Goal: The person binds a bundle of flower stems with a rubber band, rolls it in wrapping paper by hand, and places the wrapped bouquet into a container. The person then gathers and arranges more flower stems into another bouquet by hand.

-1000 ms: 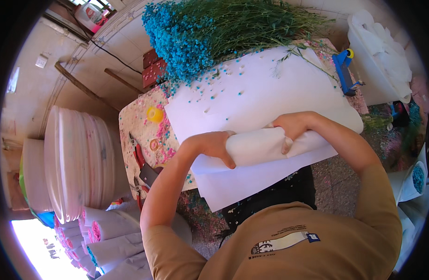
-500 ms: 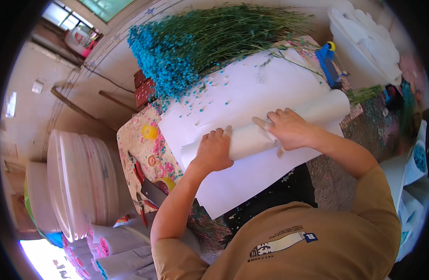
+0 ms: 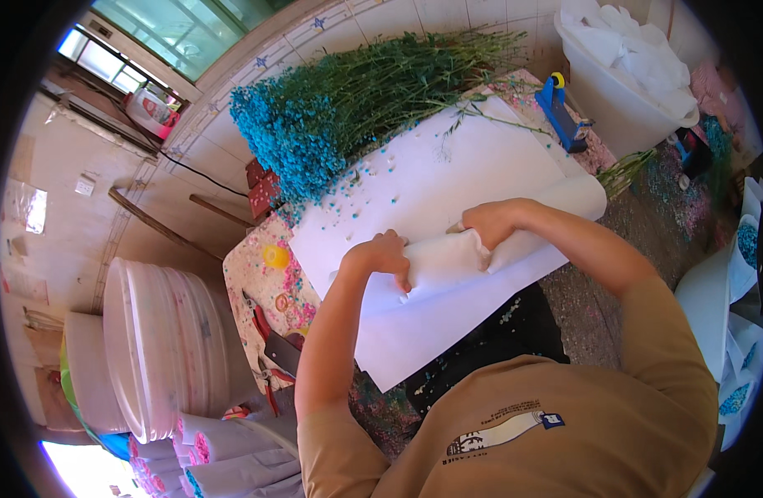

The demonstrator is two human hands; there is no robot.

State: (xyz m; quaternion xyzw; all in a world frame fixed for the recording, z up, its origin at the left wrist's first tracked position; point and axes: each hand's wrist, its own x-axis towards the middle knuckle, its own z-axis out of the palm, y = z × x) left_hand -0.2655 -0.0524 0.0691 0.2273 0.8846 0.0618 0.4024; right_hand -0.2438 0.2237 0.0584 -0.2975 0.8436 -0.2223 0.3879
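A white paper roll (image 3: pixel 555 203) lies across large white paper sheets (image 3: pixel 423 158) on the table. Green stems (image 3: pixel 626 173) stick out past its right end. My left hand (image 3: pixel 387 251) grips the roll left of its middle, with the thumb pressed into the near side. On the right of the middle, my right hand (image 3: pixel 491 224) is closed over the roll, fingers curled on the paper. The paper is dented and creased between both hands. What lies inside the roll is hidden. Small blue petals are scattered on the sheet beyond it.
Blue flowers (image 3: pixel 286 137) with long green stems lie along the far side. A blue tape dispenser (image 3: pixel 561 116) stands at the right. Red-handled pruning shears (image 3: pixel 259 319) and a yellow tape roll (image 3: pixel 275 256) lie left. Stacked white tubs (image 3: pixel 157 349) and wrapped flower bundles (image 3: pixel 232 444) stand lower left.
Both hands have pressed into the paper roll, which is now dented and creased between them. My left hand's thumb has turned down onto the near side. The view has shifted slightly.
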